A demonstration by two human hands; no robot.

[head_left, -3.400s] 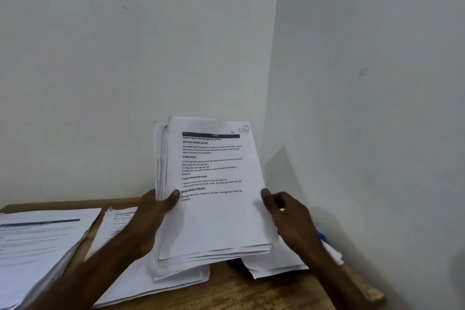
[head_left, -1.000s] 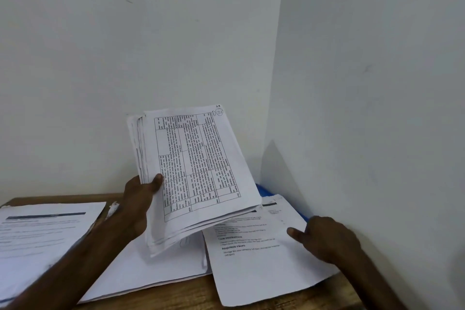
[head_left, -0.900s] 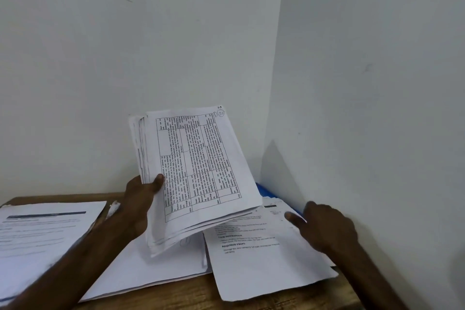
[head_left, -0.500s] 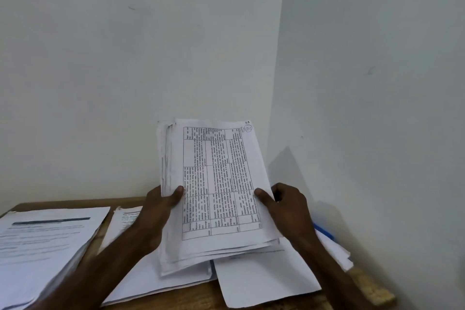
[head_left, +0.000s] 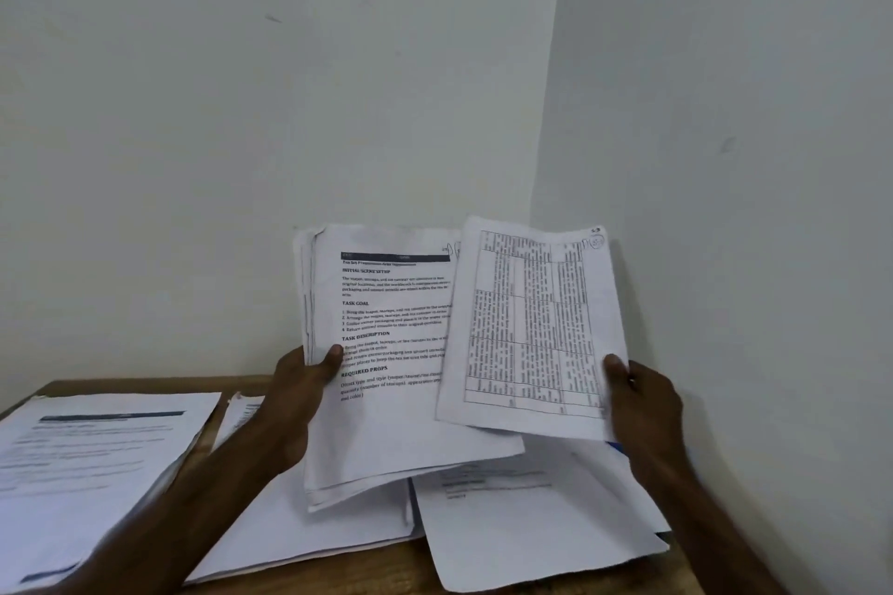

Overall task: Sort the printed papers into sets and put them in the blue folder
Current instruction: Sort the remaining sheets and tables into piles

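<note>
Left hand grips a thick stack of printed pages at its left edge, thumb on the front page, fingers behind. The stack is held upright above the desk, leaning slightly left. Its front page is text with bold headings, "TASK GOAL" and "REQUIRED PROPS" among them.

Right hand pinches a single sheet at its lower right edge, thumb on the front. The sheet bears a printed table turned sideways and a circled handwritten mark in its top right corner. It is held in the air in front of the stack and overlaps the stack's right edge.

The wooden desk sits in a corner between two white walls. Three lots of paper lie on it: a left pile, a middle pile below the stack, and a right pile under the single sheet.

Blue folder: only a sliver shows, under the right pile, just beside the right wrist and near the right wall.
</note>
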